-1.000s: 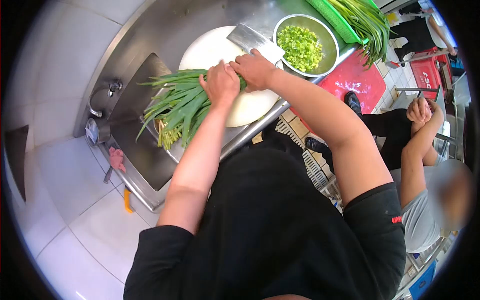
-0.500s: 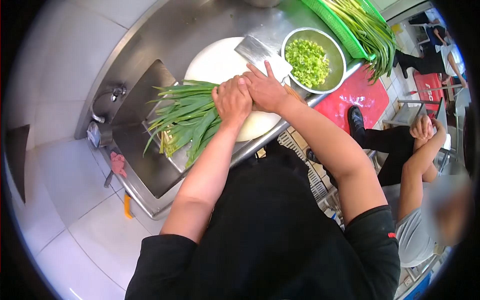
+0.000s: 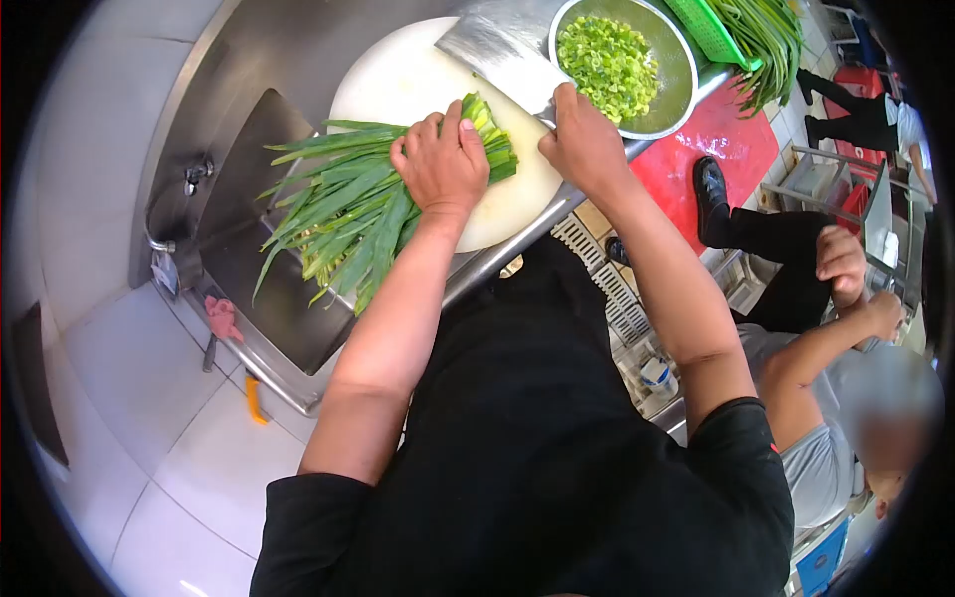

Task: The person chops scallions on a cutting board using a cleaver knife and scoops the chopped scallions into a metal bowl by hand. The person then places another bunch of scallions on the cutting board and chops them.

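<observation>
Under my left hand [image 3: 443, 164], a thick bunch of scallions [image 3: 343, 214] lies across the round white cutting board [image 3: 383, 75]. My fingers press over the bunch near its cut ends, and the long leaves trail left over the sink. My right hand [image 3: 589, 139] is wrapped round the handle of a cleaver [image 3: 502, 62]. The broad blade lies over the board's far right part, apart from the bunch. Just beyond the cleaver, a metal bowl [image 3: 680, 98] holds chopped scallions [image 3: 607, 68].
Left of the board is a steel sink basin [image 3: 234, 234] with a tap [image 3: 197, 177] and a pink cloth [image 3: 222, 318]. A green basket [image 3: 704, 30] of long scallions [image 3: 761, 45] stands beyond the bowl. At right, a person [image 3: 801, 373] sits near a red surface [image 3: 711, 154].
My right hand has left the bunch and my left hand and has taken hold of the cleaver. The blade has swung left over the board. The view has shifted somewhat.
</observation>
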`<state>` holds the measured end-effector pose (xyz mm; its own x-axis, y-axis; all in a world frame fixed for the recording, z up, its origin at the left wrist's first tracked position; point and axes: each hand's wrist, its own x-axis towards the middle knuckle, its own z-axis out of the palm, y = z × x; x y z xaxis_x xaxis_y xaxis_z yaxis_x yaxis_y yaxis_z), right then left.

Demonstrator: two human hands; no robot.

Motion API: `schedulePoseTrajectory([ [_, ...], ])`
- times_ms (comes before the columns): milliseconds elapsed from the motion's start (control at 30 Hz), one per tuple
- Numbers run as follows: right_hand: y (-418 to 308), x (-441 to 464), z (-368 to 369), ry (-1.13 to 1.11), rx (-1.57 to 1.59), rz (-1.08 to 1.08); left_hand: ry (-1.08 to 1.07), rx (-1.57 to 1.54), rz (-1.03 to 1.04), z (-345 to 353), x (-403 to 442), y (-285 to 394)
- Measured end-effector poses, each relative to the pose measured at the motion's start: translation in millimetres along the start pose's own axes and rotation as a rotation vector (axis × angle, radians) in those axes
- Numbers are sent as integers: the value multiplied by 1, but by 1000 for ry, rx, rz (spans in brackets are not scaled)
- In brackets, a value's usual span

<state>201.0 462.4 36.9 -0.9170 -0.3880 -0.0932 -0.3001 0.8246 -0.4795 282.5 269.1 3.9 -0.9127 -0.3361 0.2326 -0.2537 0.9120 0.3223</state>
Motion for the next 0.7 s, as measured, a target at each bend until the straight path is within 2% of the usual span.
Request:
schedulePoseTrajectory([
  [100,-29,-11,-28,37,117,73,-23,3,-3,0,1,-1],
  [133,-38,-17,-40,-33,177,110,-14,-8,-3,3,2,-3],
  [233,-66,-45,-60,-56,250,189,62,-21,46,8,4,-6],
  [300,-75,-60,-58,34,223,137,13,-33,41,5,2,-5],
  [367,-90,-65,-66,-69,140,169,22,-59,42,4,3,-6],
  [533,-108,-57,-60,-56,-24,23,58,-66,55,4,2,-7],
  [700,-109,-40,-53,-137,-92,-7,63,-74,53,3,3,-8],
])
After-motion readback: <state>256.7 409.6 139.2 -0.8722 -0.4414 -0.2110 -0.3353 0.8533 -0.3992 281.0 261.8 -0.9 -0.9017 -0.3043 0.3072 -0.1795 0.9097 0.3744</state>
